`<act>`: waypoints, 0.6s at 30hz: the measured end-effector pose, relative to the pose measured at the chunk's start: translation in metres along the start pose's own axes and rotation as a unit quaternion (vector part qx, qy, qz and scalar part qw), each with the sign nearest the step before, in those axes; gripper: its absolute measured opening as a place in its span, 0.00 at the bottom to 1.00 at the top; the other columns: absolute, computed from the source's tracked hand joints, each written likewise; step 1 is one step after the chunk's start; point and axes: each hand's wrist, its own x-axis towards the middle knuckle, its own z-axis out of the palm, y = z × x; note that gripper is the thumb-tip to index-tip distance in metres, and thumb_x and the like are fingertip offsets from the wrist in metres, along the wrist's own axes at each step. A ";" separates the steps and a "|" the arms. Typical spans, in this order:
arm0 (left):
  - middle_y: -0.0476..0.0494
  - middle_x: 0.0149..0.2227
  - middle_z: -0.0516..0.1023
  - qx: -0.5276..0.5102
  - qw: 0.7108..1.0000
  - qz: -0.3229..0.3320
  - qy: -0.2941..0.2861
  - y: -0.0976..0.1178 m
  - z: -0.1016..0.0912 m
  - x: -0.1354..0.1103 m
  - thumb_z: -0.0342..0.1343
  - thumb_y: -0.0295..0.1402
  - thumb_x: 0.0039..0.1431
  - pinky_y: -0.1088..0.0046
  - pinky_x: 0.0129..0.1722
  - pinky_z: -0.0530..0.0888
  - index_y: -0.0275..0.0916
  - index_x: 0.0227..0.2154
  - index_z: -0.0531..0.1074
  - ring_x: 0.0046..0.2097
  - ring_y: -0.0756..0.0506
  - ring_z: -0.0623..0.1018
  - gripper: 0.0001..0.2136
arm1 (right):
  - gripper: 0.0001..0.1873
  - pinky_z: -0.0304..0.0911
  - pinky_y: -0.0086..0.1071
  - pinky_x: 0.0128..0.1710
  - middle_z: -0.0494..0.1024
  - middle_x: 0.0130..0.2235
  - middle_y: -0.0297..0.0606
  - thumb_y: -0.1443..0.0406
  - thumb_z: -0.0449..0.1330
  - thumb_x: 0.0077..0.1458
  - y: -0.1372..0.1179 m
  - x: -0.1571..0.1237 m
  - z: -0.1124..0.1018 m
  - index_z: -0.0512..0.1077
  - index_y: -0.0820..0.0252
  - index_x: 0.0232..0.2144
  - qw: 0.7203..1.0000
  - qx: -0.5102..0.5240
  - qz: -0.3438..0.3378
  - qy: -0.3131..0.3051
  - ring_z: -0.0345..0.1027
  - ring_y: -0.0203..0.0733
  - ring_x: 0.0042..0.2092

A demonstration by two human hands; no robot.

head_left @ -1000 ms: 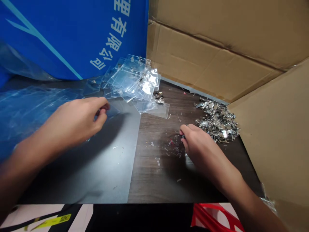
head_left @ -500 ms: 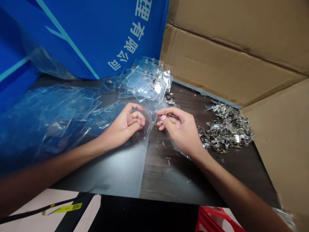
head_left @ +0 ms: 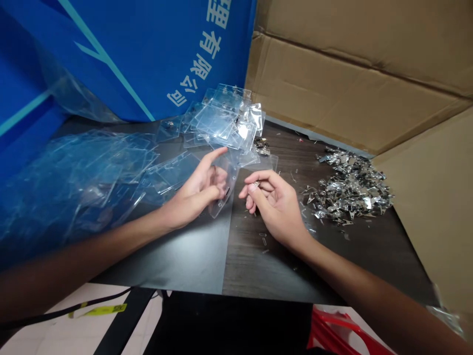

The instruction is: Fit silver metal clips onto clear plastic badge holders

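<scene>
My left hand (head_left: 205,185) pinches a clear plastic badge sleeve (head_left: 229,185) between the thumb and curled fingers, with the index finger stretched forward. The sleeve stands tilted, its punched edge facing right. Just to the right, apart from the sleeve, my right hand (head_left: 271,199) is closed on a small shiny metal clip (head_left: 255,184), mostly hidden by the thumb and fingertips. Beyond both hands lies a heap of clear badge sleeves with clips (head_left: 218,121). Flat clear sleeves (head_left: 107,158) spread out to the left.
A pile of metal clips with clear straps (head_left: 354,190) lies at the right. A few more clips (head_left: 262,146) sit beside the sleeve heap. Cardboard (head_left: 314,84) walls the back and right; a blue printed panel (head_left: 121,54) stands at back left. Small plastic scraps dot the dark table (head_left: 281,281).
My left index finger has straightened forward and the sleeve has turned more upright. My right hand has drawn slightly down, away from the sleeve. The view has shifted a little.
</scene>
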 end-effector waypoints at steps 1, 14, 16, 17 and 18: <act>0.48 0.43 0.68 0.000 1.000 0.000 -0.007 -0.002 -0.001 0.000 0.60 0.29 0.55 0.69 0.39 0.72 0.53 0.76 0.54 0.39 0.47 0.71 0.44 | 0.09 0.73 0.32 0.31 0.82 0.35 0.33 0.59 0.67 0.68 0.001 0.002 -0.001 0.74 0.55 0.44 1.000 0.020 0.010 0.002 0.75 0.35 0.31; 0.41 0.52 0.81 -0.177 0.975 -0.059 -0.123 -0.003 -0.001 -0.005 0.57 0.27 0.57 0.53 0.58 0.77 0.46 0.58 0.64 0.55 0.39 0.81 0.25 | 0.12 0.83 0.38 0.41 0.84 0.37 0.36 0.60 0.78 0.55 0.007 0.005 -0.007 0.81 0.56 0.39 1.000 0.001 0.016 -0.014 0.81 0.41 0.38; 0.40 0.53 0.84 -0.181 0.973 -0.063 -0.126 -0.003 -0.004 -0.003 0.57 0.25 0.55 0.53 0.57 0.77 0.45 0.56 0.63 0.54 0.38 0.83 0.25 | 0.06 0.82 0.37 0.42 0.84 0.39 0.37 0.63 0.75 0.59 0.008 0.003 -0.007 0.82 0.56 0.38 0.999 -0.034 -0.037 -0.013 0.82 0.41 0.39; 0.40 0.54 0.85 -0.178 0.974 -0.065 -0.124 -0.003 -0.005 -0.003 0.57 0.25 0.55 0.53 0.57 0.77 0.44 0.56 0.62 0.53 0.38 0.84 0.25 | 0.03 0.82 0.38 0.43 0.84 0.40 0.38 0.66 0.73 0.61 0.008 0.003 -0.007 0.82 0.56 0.38 0.995 -0.061 -0.076 -0.015 0.82 0.41 0.41; 0.39 0.54 0.85 -0.174 0.975 -0.068 -0.120 -0.002 -0.006 -0.002 0.57 0.25 0.55 0.53 0.57 0.78 0.44 0.56 0.62 0.53 0.38 0.85 0.25 | 0.03 0.81 0.38 0.46 0.84 0.42 0.38 0.69 0.71 0.63 0.008 0.002 -0.007 0.83 0.56 0.38 0.988 -0.095 -0.118 -0.019 0.82 0.42 0.43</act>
